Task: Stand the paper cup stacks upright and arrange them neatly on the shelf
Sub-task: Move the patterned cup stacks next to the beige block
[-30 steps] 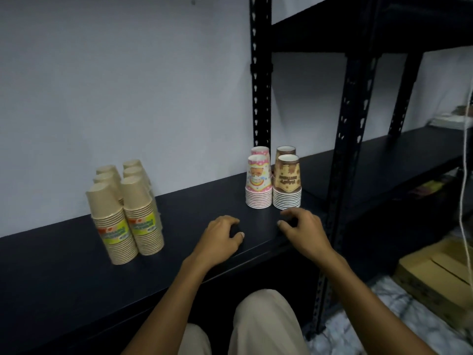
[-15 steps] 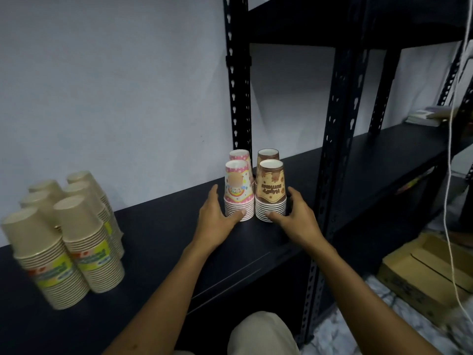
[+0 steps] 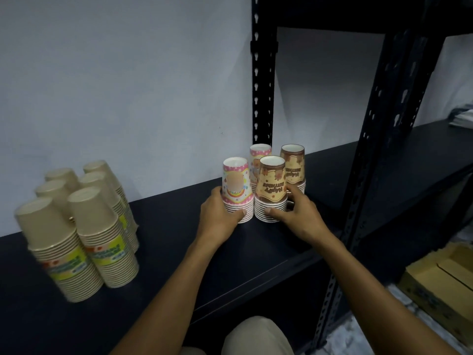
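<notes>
Near the centre of the frame, four printed paper cup stacks are seen standing upright, rims down, on the dark shelf (image 3: 256, 254): a front pink stack (image 3: 236, 190) and front brown stack (image 3: 271, 189), with a rear pink stack (image 3: 259, 160) and rear brown stack (image 3: 293, 166) just behind them. A cluster of plain kraft stacks (image 3: 84, 226) is set well apart at the left of the frame, also upright. Nested paper cups like these are judged to be light, easily crushed and prone to toppling or sliding apart if pushed high up, so hold is best taken low, at the ribbed band of rims. The left hand (image 3: 217, 221) is wrapped around the base of the front pink stack, thumb at the front, fingers hidden behind. The right hand (image 3: 297, 219) is cupped around the base of the front brown stack, thumb at the front, fingers curling round its right side. Both forearms are extended up from the lower edge, wrists roughly level with the shelf surface.
</notes>
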`<state>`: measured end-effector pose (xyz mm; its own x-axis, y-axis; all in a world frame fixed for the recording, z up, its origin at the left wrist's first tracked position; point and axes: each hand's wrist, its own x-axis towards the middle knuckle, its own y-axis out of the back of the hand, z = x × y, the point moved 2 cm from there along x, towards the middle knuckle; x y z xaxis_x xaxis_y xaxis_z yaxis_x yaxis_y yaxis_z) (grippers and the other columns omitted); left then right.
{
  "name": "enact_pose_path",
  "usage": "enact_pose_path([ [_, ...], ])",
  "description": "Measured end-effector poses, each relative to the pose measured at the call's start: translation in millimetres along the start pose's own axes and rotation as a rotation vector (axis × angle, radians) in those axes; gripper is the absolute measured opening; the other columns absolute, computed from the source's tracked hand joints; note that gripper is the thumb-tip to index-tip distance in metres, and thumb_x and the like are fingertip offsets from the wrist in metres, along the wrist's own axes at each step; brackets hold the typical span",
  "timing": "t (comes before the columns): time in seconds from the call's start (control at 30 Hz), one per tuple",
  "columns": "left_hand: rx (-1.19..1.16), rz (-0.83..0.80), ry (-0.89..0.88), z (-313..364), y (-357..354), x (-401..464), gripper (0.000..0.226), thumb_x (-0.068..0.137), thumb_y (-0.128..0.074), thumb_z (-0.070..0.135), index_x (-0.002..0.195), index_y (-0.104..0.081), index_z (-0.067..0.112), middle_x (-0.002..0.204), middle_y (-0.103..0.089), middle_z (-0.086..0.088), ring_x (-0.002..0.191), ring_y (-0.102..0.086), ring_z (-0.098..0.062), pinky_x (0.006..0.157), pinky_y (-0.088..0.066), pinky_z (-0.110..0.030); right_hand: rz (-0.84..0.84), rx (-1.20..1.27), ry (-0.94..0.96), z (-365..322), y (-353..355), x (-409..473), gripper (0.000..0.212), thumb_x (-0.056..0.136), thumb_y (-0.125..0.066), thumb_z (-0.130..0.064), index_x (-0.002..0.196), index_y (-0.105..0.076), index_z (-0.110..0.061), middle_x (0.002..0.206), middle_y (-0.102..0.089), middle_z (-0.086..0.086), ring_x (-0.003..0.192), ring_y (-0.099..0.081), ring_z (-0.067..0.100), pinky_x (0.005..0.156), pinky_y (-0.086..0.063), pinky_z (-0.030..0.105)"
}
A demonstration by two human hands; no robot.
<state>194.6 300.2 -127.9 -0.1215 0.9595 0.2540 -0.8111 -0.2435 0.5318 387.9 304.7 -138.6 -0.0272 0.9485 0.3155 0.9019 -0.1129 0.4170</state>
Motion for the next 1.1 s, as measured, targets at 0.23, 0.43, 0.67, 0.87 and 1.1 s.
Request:
enact_pose_path([
  [0.23, 0.066, 0.131, 0.122, -27, 43, -7, 0.066, 0.077, -0.078, 0.018, 0.134, -0.045, 0.013, 0.136, -0.055, -0.005, 0.122, -0.055, -0.021, 0.095, -0.044, -0.029, -0.171, 0.013, 0.030, -18, -50, 16, 0.072, 0.074, -0.081, -0.026, 0.135, -0.042, -0.023, 0.122, -0.058, -0.011, 0.110, -0.056, 0.007, 0.094, -0.048, 0.025],
  [0.43, 0.153, 0.287, 0.211, -45, 72, -15, 0.061, 0.080, -0.075, 0.020, 0.131, -0.042, 0.010, 0.135, -0.055, -0.010, 0.123, -0.054, -0.027, 0.097, -0.045, -0.036, -0.289, 0.021, 0.020, -34, -95, 34, 0.071, 0.072, -0.083, -0.029, 0.129, -0.041, -0.017, 0.130, -0.056, -0.001, 0.113, -0.057, 0.012, 0.099, -0.048, 0.032],
  [0.67, 0.137, 0.435, 0.284, -54, 83, -22, 0.048, 0.084, -0.069, 0.013, 0.122, -0.041, 0.006, 0.130, -0.057, -0.015, 0.118, -0.057, -0.031, 0.089, -0.048, -0.035, -0.339, 0.038, 0.076, -49, -120, 49, 0.068, 0.073, -0.081, -0.022, 0.133, -0.050, -0.021, 0.123, -0.063, -0.006, 0.110, -0.060, 0.009, 0.098, -0.049, 0.032],
  [0.87, 0.152, 0.440, 0.323, -57, 81, -17, 0.050, 0.086, -0.067, 0.011, 0.127, -0.040, 0.005, 0.133, -0.053, -0.014, 0.122, -0.054, -0.030, 0.095, -0.046, -0.035, -0.314, 0.128, 0.085, -50, -132, 51, 0.067, 0.074, -0.079, -0.013, 0.133, -0.050, -0.021, 0.128, -0.062, -0.002, 0.115, -0.059, 0.014, 0.102, -0.047, 0.039],
  [1.1, 0.132, 0.421, 0.364, -61, 75, -8, 0.061, 0.087, -0.064, 0.011, 0.138, -0.030, 0.006, 0.137, -0.051, -0.014, 0.124, -0.052, -0.032, 0.098, -0.046, -0.040, -0.237, 0.056, 0.151, -50, -131, 40, 0.065, 0.080, -0.076, -0.019, 0.136, -0.045, -0.016, 0.132, -0.058, -0.001, 0.109, -0.053, 0.005, 0.088, -0.042, 0.013],
])
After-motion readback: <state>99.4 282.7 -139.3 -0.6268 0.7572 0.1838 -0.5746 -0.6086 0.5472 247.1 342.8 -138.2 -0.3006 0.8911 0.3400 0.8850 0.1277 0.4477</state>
